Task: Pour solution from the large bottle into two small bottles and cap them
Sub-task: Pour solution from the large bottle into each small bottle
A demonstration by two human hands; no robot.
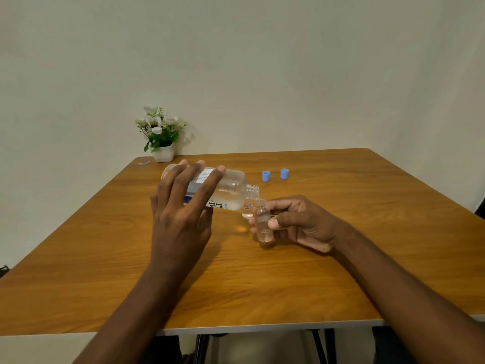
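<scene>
Solution is what we are moving, and the large bottle point(223, 189) lies almost level above the middle of the table point(341, 258), our left hand point(181, 214) wrapped round its labelled body, neck pointing right. Our right hand point(301, 222) pinches a small bottle point(263, 224) between thumb and fingers, its mouth touching the big neck, lifted clear of the wood. The second small bottle point(247, 210) stands just behind, partly hidden; whether it holds liquid we cannot say. We judge the big one fairly light, clear and slick plastic, best held round the label; the little one looks light too and easy to tip, so we grip mid-body. Two blue caps point(266, 176) point(284, 173) wait on the far side, well apart from the pour. A potted plant point(161, 137) sits far left, out of the way. Nothing blocks us; a spill is the risk.
</scene>
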